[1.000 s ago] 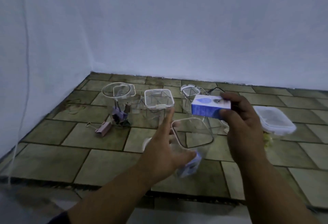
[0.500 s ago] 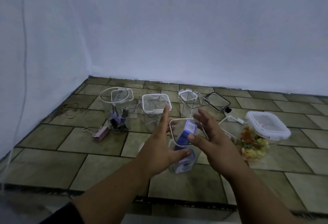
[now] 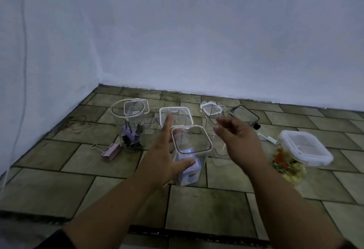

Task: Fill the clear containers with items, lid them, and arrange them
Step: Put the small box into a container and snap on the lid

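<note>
Moved since a second ago: small blue-and-white cardboard box (image 3: 189, 171), out of the right hand (image 3: 236, 140) and down into the tall square clear plastic container (image 3: 192, 144)

Head view
- Left hand (image 3: 165, 156): grips the container, thumb across its near wall, fingers straight up its far side
- Right hand: empty, fingers loosely curled, just right of the open rim
- Step: filling, seemingly finished for this container
- Next: probably a reach for the black-rimmed square lid (image 3: 245, 115) lying beyond the right hand, then setting it squarely on the rim
</note>
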